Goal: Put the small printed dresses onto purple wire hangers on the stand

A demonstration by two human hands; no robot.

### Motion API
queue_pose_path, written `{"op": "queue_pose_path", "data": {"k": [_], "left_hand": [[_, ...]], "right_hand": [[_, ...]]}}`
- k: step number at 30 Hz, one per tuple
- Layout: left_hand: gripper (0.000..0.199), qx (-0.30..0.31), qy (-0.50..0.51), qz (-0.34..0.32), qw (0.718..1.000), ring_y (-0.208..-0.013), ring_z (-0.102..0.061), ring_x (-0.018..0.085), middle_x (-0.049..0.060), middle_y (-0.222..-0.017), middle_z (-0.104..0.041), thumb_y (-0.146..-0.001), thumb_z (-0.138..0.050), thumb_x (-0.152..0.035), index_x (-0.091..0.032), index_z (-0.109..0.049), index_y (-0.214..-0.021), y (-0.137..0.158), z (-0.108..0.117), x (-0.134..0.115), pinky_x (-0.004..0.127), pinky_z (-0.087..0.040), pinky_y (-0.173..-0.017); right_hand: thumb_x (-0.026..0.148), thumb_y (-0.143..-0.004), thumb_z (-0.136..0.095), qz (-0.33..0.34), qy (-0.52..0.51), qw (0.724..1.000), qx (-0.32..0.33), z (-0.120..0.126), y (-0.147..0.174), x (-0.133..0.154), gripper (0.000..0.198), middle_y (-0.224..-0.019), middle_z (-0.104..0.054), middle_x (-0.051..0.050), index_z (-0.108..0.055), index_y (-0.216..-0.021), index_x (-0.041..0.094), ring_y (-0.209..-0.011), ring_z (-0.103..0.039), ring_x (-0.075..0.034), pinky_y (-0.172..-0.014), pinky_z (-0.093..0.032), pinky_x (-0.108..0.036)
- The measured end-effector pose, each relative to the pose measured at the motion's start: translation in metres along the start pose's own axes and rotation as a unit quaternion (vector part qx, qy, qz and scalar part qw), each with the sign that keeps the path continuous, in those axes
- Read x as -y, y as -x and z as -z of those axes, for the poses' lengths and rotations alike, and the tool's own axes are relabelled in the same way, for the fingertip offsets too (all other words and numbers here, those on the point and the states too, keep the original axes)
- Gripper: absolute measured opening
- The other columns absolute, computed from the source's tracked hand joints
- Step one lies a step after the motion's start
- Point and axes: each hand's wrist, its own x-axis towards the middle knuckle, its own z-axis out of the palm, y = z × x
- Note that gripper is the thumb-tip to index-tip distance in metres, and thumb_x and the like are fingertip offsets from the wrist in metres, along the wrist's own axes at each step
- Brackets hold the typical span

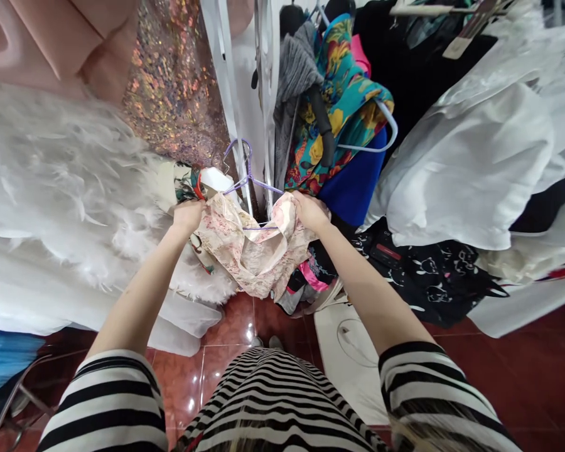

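Note:
A pale floral garment (263, 257) with pink print hangs on a purple hanger (249, 179) in front of me. My left hand (189, 216) is closed on the garment's left shoulder, and my right hand (311, 212) is closed on its right shoulder. Between the hands the neckline sags open, with the hanger's lower bar showing through it. The hanger's hook rises in front of white upright posts (235, 119); whether it hangs on anything cannot be made out. My fingertips are partly hidden by the cloth.
White feathered clothing (75, 169) and a sequined dress (174, 81) hang at the left. On the right are a teal floral garment (339, 107), white garments (466, 163) and a black patterned cloth (428, 270). A white board (348, 364) lies on the red tiled floor (228, 326).

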Motion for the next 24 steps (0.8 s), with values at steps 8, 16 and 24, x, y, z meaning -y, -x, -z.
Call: {"op": "queue_pose_path", "data": {"k": [8,16,24], "left_hand": [[0.035,0.008,0.014,0.030,0.999,-0.106,-0.074,0.032,0.022,-0.109,-0.076,-0.101,-0.044,-0.026,-0.015,-0.073,-0.117,0.001,0.001,-0.006,0.033,-0.054,-0.080],[0.034,0.010,0.009,0.022,1.000,-0.106,-0.073,0.031,0.021,-0.109,-0.076,-0.101,-0.044,-0.029,-0.015,-0.072,-0.116,-0.002,-0.002,-0.004,0.032,-0.053,-0.080],[0.033,0.004,0.025,0.038,0.999,-0.107,-0.073,0.032,0.021,-0.109,-0.076,-0.102,-0.045,-0.026,-0.014,-0.072,-0.117,0.002,-0.003,-0.004,0.033,-0.052,-0.080]], "right_hand": [[0.026,-0.103,-0.034,0.056,-0.061,0.997,-0.013,-0.016,-0.015,-0.019,0.035,-0.106,-0.078,-0.007,-0.068,-0.110,0.027,-0.094,-0.069,-0.023,-0.079,-0.048,-0.029],[0.033,-0.101,-0.037,0.049,-0.047,0.998,-0.011,-0.018,-0.020,-0.022,0.033,-0.104,-0.078,-0.006,-0.069,-0.110,0.030,-0.089,-0.069,-0.025,-0.073,-0.048,-0.031],[0.033,-0.100,-0.039,0.047,-0.034,0.998,-0.020,-0.018,-0.020,-0.021,0.033,-0.104,-0.079,-0.007,-0.071,-0.110,0.029,-0.088,-0.070,-0.027,-0.071,-0.048,-0.033]]}}
